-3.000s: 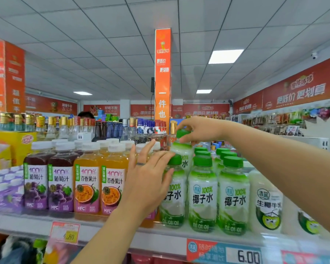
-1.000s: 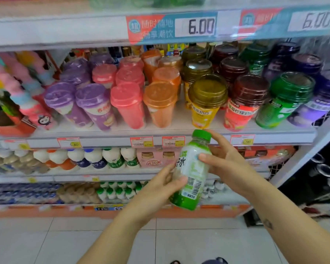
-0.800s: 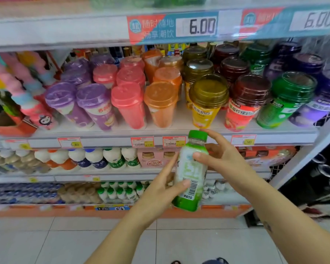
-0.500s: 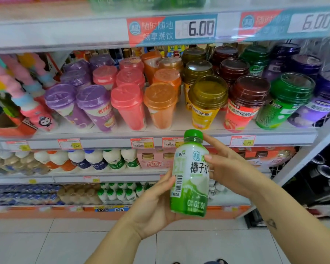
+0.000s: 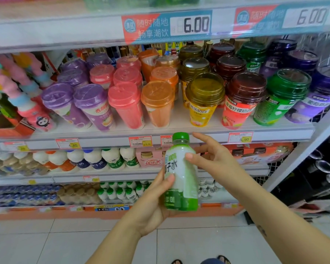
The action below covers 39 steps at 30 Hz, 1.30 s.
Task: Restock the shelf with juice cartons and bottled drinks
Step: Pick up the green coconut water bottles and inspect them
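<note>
Nearest, grips the lower half of an upright green-capped coconut water bottle in the left hand, thumb across the label. Touches its shoulder with the right hand, thumb tip only, fingers spread and loose. Just beyond, the middle shelf, packed with lidded drink cups. Above, a 6.00 price strip.
</note>
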Each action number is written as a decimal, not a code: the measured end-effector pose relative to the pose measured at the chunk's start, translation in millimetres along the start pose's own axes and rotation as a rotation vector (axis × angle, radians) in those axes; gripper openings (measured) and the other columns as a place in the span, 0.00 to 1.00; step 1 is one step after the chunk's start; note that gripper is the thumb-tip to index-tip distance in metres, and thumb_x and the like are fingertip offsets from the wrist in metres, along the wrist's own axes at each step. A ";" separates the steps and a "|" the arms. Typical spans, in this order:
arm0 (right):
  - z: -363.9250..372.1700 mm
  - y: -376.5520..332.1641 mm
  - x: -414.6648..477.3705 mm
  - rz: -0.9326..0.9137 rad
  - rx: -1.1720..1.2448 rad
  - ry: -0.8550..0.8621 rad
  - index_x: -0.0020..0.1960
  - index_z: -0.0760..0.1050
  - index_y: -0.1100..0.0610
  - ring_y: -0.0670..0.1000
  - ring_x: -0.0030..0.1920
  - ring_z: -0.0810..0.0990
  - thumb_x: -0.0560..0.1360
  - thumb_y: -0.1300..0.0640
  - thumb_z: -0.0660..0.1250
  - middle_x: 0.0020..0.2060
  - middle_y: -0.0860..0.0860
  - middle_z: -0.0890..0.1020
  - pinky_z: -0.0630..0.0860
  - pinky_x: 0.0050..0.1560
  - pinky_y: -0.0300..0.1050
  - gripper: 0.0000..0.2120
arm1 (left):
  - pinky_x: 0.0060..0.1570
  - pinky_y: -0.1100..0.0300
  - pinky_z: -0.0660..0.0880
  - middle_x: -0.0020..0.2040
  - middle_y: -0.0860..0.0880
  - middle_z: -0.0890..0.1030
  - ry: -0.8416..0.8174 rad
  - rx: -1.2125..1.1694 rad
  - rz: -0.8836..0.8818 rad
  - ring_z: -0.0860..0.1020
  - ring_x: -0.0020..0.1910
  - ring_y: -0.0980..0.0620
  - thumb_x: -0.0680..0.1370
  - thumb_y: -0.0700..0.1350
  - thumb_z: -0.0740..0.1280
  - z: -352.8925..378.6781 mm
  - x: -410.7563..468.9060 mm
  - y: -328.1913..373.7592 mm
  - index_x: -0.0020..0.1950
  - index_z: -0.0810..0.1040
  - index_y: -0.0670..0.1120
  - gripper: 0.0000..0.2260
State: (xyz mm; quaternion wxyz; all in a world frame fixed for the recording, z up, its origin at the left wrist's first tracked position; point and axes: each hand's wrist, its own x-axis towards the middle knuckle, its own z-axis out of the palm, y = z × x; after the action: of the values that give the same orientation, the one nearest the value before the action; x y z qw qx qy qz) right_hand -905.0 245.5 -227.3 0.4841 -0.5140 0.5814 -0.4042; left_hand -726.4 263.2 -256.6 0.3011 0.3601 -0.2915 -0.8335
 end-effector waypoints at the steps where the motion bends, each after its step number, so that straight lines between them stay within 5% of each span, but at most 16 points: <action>1: -1.6 -0.9 -0.5 -0.009 0.008 -0.038 0.61 0.69 0.36 0.45 0.48 0.81 0.70 0.49 0.72 0.51 0.45 0.81 0.78 0.53 0.43 0.23 | 0.44 0.46 0.80 0.62 0.42 0.79 -0.007 -0.098 -0.050 0.81 0.55 0.40 0.72 0.52 0.69 -1.2 -1.0 1.4 0.69 0.72 0.49 0.26; 4: -5.5 -4.2 -2.2 -0.018 -0.042 -0.143 0.63 0.73 0.40 0.44 0.53 0.81 0.76 0.56 0.68 0.57 0.43 0.80 0.77 0.59 0.45 0.19 | 0.39 0.47 0.81 0.56 0.37 0.80 -0.020 -0.292 -0.167 0.82 0.46 0.34 0.71 0.54 0.70 -3.2 -2.9 7.7 0.61 0.80 0.39 0.24; 9: -2.7 -4.5 0.7 0.045 -0.135 -0.205 0.61 0.74 0.38 0.40 0.52 0.80 0.77 0.53 0.66 0.58 0.43 0.79 0.77 0.59 0.45 0.15 | 0.38 0.47 0.80 0.52 0.36 0.80 0.020 -0.427 -0.222 0.82 0.41 0.35 0.71 0.56 0.66 1.3 0.7 14.7 0.56 0.82 0.37 0.25; 14: -0.5 1.4 0.2 0.109 -0.120 -0.183 0.61 0.76 0.42 0.44 0.52 0.82 0.77 0.52 0.66 0.56 0.46 0.81 0.78 0.57 0.47 0.13 | 0.39 0.46 0.80 0.50 0.36 0.82 0.137 -0.340 -0.189 0.82 0.41 0.35 0.69 0.56 0.67 5.8 2.1 14.0 0.54 0.81 0.38 0.24; 17: 2.3 -0.3 -1.8 0.131 -0.058 -0.181 0.64 0.76 0.44 0.44 0.56 0.81 0.75 0.47 0.67 0.60 0.47 0.80 0.76 0.61 0.51 0.17 | 0.41 0.47 0.82 0.52 0.40 0.83 0.174 -0.125 -0.134 0.83 0.46 0.40 0.72 0.56 0.66 8.8 0.2 17.0 0.61 0.77 0.44 0.23; 20: 7.2 -4.7 -4.6 0.195 0.115 -0.244 0.63 0.74 0.43 0.46 0.55 0.82 0.74 0.46 0.66 0.57 0.48 0.82 0.79 0.56 0.51 0.18 | 0.49 0.47 0.80 0.58 0.49 0.82 0.216 0.218 0.080 0.83 0.53 0.47 0.78 0.55 0.62 11.6 -1.7 15.7 0.71 0.66 0.60 0.21; 23: 10.6 -4.5 -6.0 0.240 0.228 -0.222 0.64 0.70 0.45 0.49 0.53 0.83 0.70 0.46 0.68 0.55 0.49 0.82 0.79 0.55 0.52 0.23 | 0.52 0.49 0.80 0.65 0.57 0.76 0.236 0.373 0.157 0.80 0.58 0.49 0.80 0.58 0.57 15.9 -5.7 18.6 0.69 0.64 0.70 0.18; 26: 14.9 2.4 -3.9 0.298 0.297 -0.144 0.66 0.68 0.50 0.54 0.53 0.83 0.61 0.45 0.73 0.56 0.53 0.82 0.78 0.56 0.57 0.35 | 0.50 0.55 0.80 0.63 0.59 0.76 0.274 0.467 0.168 0.79 0.59 0.52 0.81 0.56 0.56 15.1 -8.2 17.3 0.66 0.64 0.71 0.15; 30: 20.1 13.3 -3.6 0.367 0.391 -0.078 0.71 0.63 0.57 0.55 0.49 0.85 0.58 0.48 0.78 0.56 0.57 0.81 0.82 0.46 0.53 0.46 | 0.59 0.54 0.75 0.62 0.58 0.78 0.313 0.464 0.201 0.76 0.61 0.55 0.82 0.51 0.57 11.7 -7.1 11.8 0.69 0.62 0.68 0.17; 34: 18.7 15.1 -8.7 0.455 0.573 -0.060 0.69 0.67 0.60 0.56 0.43 0.85 0.63 0.54 0.74 0.52 0.58 0.82 0.80 0.37 0.48 0.37 | 0.58 0.60 0.72 0.56 0.61 0.81 0.318 0.494 0.248 0.76 0.58 0.62 0.83 0.49 0.56 9.9 -10.5 14.6 0.71 0.65 0.61 0.17; 39: 18.6 19.6 -19.5 0.560 1.137 -0.083 0.54 0.81 0.65 0.58 0.40 0.81 0.58 0.55 0.74 0.45 0.61 0.82 0.77 0.54 0.54 0.27 | 0.68 0.55 0.65 0.51 0.60 0.84 0.299 0.553 0.287 0.76 0.59 0.64 0.83 0.47 0.56 14.5 -12.8 22.1 0.62 0.69 0.63 0.12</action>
State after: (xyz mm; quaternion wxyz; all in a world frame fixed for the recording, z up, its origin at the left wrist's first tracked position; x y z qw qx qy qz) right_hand -890.7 268.1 -247.1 0.7911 -0.0203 0.3691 -0.4874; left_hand -724.1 261.9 -227.3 0.3458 0.5014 -0.5067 -0.6101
